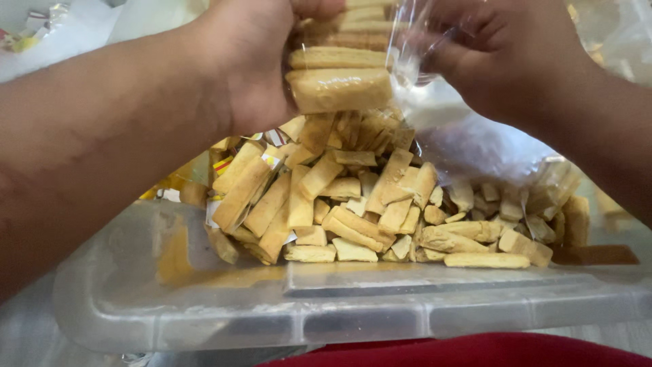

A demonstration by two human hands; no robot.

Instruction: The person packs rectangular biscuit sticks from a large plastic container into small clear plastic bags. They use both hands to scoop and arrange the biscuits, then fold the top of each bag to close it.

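Note:
My left hand point(251, 61) grips a stack of pale yellow rectangular biscuits point(339, 87) inside a clear plastic bag point(468, 139) at the top middle. My right hand point(509, 58) pinches the bag's crinkled upper edge beside the stack. Both hands hover above a clear plastic tub point(204, 299) holding a heap of several loose biscuits point(353, 204), some whole and some broken. The upper end of the stack is cut off by the frame's top edge.
Torn yellow, red and white wrapper scraps point(224, 163) lie among the biscuits at the tub's left. More clear bags sit at the far right point(625, 34). Red fabric point(475, 350) shows at the bottom edge.

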